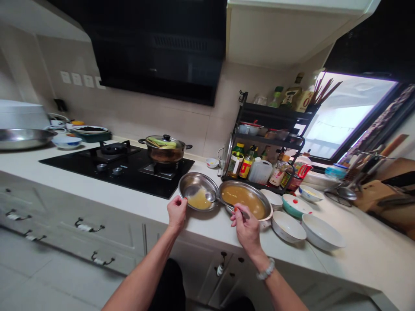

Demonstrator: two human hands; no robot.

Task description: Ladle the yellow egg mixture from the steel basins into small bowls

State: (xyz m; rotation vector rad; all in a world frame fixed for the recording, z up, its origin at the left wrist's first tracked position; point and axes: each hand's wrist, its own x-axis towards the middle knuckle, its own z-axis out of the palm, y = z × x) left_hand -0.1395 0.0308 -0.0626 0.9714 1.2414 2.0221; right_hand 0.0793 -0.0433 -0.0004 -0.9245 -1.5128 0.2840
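My left hand (177, 212) pinches the near-left rim of a steel bowl (191, 185), which is tilted and has some yellowish liquid pooled in it. In my right hand (247, 229) is the handle of a metal spoon (210, 197). Its head is inside that steel bowl, by the right wall. Just to the right, beneath the spoon's handle, stands a wider steel basin (269, 211) of brownish-yellow liquid with small pale bits floating on it. Both vessels are at the front part of the white counter (145, 201), right of the stove.
A lidded pot (165, 151) sits on the black gas stove (139, 179). Several bowls, including a white bowl (288, 226), crowd the counter at right. Behind them rises a black rack (275, 110) of bottles. A large steel pan (24, 138) is far left.
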